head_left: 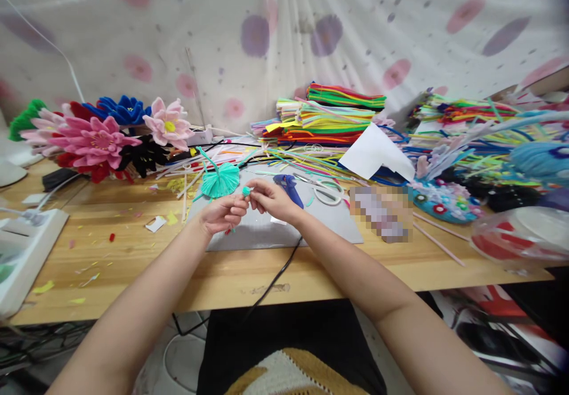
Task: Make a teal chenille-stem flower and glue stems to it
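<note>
As your left hand [226, 212] and right hand [272, 199] pinch a teal tuft [246, 191] over the gray mat [340, 229], blue glue gun [290, 190] mid-mat, scissors [329, 193] toward mat's right.

Wooden table [222, 282], spotted curtain [213, 27] (slightly creased)

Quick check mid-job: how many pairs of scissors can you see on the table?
1: the scissors with white plastic handles, on the flat grey board, right of the dark blue glue gun. Others may be hidden under the colourful fuzzy stems.
</note>
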Tool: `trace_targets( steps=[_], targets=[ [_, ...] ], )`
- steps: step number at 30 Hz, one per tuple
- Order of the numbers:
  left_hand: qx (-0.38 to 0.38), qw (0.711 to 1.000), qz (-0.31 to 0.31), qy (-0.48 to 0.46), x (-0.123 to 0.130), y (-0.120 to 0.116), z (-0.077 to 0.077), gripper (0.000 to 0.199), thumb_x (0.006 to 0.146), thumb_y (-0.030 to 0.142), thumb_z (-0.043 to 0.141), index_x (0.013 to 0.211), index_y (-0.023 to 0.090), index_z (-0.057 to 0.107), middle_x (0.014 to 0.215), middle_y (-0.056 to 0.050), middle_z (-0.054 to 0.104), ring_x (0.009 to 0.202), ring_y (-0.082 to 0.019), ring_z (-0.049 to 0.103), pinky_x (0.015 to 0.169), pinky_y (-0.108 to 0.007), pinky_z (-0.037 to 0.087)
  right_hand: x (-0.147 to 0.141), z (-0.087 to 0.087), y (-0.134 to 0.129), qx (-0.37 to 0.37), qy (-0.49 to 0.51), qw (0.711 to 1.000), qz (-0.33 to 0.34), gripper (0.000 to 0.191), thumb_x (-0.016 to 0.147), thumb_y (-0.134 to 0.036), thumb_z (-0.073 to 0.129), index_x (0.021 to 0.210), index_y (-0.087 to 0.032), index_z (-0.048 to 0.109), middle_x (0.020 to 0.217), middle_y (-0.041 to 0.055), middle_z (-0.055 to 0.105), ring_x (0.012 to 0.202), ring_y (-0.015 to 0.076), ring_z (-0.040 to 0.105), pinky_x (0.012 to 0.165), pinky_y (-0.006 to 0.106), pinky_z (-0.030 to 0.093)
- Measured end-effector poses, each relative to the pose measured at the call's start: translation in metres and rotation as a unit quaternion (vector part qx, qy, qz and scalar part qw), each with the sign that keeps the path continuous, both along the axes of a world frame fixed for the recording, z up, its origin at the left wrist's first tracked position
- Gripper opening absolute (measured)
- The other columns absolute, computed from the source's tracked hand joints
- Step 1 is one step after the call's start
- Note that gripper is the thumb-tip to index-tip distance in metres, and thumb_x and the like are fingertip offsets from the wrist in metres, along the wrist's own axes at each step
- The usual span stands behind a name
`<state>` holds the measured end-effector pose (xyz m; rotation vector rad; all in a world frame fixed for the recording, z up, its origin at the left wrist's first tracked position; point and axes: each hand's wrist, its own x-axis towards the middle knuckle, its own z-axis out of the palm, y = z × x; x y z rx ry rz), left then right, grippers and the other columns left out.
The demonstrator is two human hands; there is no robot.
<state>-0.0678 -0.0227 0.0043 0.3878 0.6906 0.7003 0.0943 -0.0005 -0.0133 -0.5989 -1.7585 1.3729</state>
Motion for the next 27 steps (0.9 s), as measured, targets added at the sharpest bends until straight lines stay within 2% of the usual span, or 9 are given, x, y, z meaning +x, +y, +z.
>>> trace_targets(
  steps=[4,11,15,17,18,20,23,25,27],
  targets=[
    [0.027,0.999,0.013,0.042,0.002,0.0,0.002,0.01,0.079,0.003,0.043,0.076,0.011,0.049,0.055,0.005,0.036,0.037,-0.002,0.038,0.028,-0.008,0.022,0.0,0.0,0.0,0.01,-0.036,0.999,-0.033,0.013,0.08,-0.017,0.04,0.09,-0.018,0.047,0.053,-0.0078,0.048,0.038,0.0033,0.041,0.039,0.015,0.033],
    [-0.024,1.0,-0.012,-0.014,-0.005,-0.003,0.002,0.015,0.085,0.01,0.038,0.075,0.011,0.049,0.051,0.006,0.035,0.036,-0.001,0.036,0.03,-0.007,0.026,0.002,0.011,-0.007,0.023,-0.04,0.999,-0.006,0.023,0.078,-0.014,0.038,0.097,-0.018,0.051,0.053,-0.0079,0.049,0.039,0.0029,0.043,0.039,0.014,0.035],
    [0.03,0.994,-0.001,0.101,0.0,-0.003,0.005,0.006,0.08,0.015,0.049,0.074,0.012,0.051,0.052,0.005,0.04,0.038,-0.002,0.041,0.03,-0.008,0.024,0.002,0.008,-0.006,-0.017,-0.048,0.998,-0.034,0.021,0.074,-0.014,0.042,0.093,-0.018,0.049,0.048,-0.0097,0.05,0.034,0.0035,0.042,0.035,0.013,0.034],
    [0.102,0.969,0.031,0.221,0.008,-0.005,0.007,0.011,0.076,0.022,0.057,0.071,0.013,0.052,0.055,0.004,0.045,0.043,-0.004,0.048,0.033,-0.011,0.028,0.001,0.005,-0.004,-0.05,-0.049,0.996,-0.05,0.019,0.072,-0.014,0.043,0.09,-0.018,0.047,0.046,-0.0103,0.051,0.032,0.004,0.043,0.034,0.013,0.033],
    [0.145,0.946,0.056,0.284,0.012,-0.007,0.008,0.016,0.074,0.027,0.059,0.07,0.013,0.052,0.056,0.003,0.048,0.046,-0.005,0.051,0.035,-0.012,0.032,0.001,0.004,-0.003,-0.066,-0.048,0.995,-0.055,0.018,0.071,-0.014,0.044,0.089,-0.018,0.047,0.045,-0.0105,0.051,0.031,0.0043,0.043,0.033,0.013,0.032],
    [0.23,0.884,0.121,0.388,0.021,-0.011,0.009,0.024,0.071,0.036,0.061,0.07,0.014,0.052,0.059,0.002,0.052,0.05,-0.009,0.055,0.04,-0.016,0.039,-0.001,0.002,-0.001,-0.087,-0.042,0.993,-0.061,0.018,0.07,-0.014,0.044,0.088,-0.018,0.046,0.044,-0.0106,0.052,0.031,0.0049,0.044,0.033,0.013,0.033],
    [0.332,0.799,0.191,0.464,0.028,-0.014,0.005,0.03,0.068,0.043,0.062,0.077,0.016,0.053,0.063,0.001,0.057,0.056,-0.012,0.058,0.046,-0.021,0.044,-0.003,0.003,0.0,-0.098,-0.032,0.993,-0.066,0.018,0.07,-0.016,0.046,0.088,-0.019,0.045,0.044,-0.0108,0.053,0.031,0.0056,0.046,0.032,0.014,0.034],
    [0.363,0.772,0.196,0.483,0.029,-0.013,0.001,0.033,0.067,0.045,0.061,0.08,0.016,0.054,0.064,0.0,0.058,0.056,-0.012,0.058,0.046,-0.021,0.044,-0.004,0.006,0.0,-0.1,-0.034,0.992,-0.065,0.017,0.071,-0.017,0.046,0.088,-0.019,0.044,0.044,-0.011,0.053,0.031,0.0058,0.046,0.032,0.014,0.035],
    [0.375,0.764,0.189,0.489,0.028,-0.013,0.0,0.033,0.068,0.046,0.059,0.081,0.016,0.055,0.062,0.0,0.057,0.052,-0.011,0.055,0.043,-0.021,0.041,-0.003,0.009,-0.001,-0.097,-0.044,0.992,-0.062,0.017,0.071,-0.015,0.045,0.088,-0.019,0.043,0.044,-0.0111,0.053,0.031,0.0056,0.046,0.033,0.013,0.035]
  ],
)
